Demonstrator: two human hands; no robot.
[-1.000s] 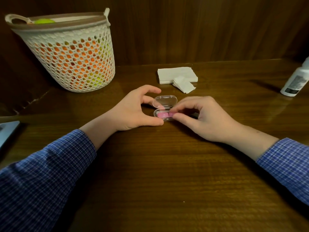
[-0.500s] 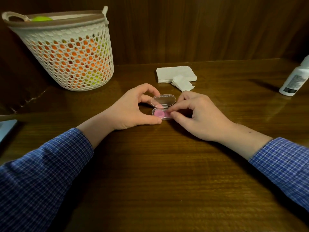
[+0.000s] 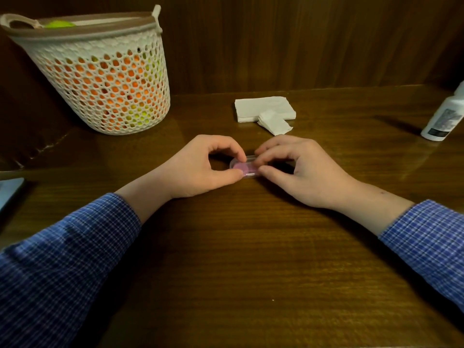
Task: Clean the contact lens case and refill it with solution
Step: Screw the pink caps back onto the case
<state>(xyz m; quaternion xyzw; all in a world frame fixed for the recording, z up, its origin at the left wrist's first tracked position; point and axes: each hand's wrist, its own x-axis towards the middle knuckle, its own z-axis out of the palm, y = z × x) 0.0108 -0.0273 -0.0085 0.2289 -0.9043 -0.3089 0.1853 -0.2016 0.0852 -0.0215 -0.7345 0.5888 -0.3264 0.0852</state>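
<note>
A small clear contact lens case [image 3: 245,167] with a pink insert lies on the wooden table [image 3: 251,259], its clear lid folded down flat over the base. My left hand [image 3: 200,167] pinches the case's left end between thumb and curled index finger. My right hand [image 3: 296,169] pinches the right end the same way, with fingertips on top of the lid. A white solution bottle [image 3: 444,116] stands at the far right edge, away from both hands.
A stack of white tissues [image 3: 263,109] with a smaller folded piece [image 3: 275,123] lies just behind the case. A white mesh basket [image 3: 100,79] holding orange and yellow-green items stands at the back left. A grey flat object [image 3: 10,194] pokes in at the left edge.
The case's clear lid, raised a second ago, now lies folded down on the base. Both hands have closed in over the case's ends.
</note>
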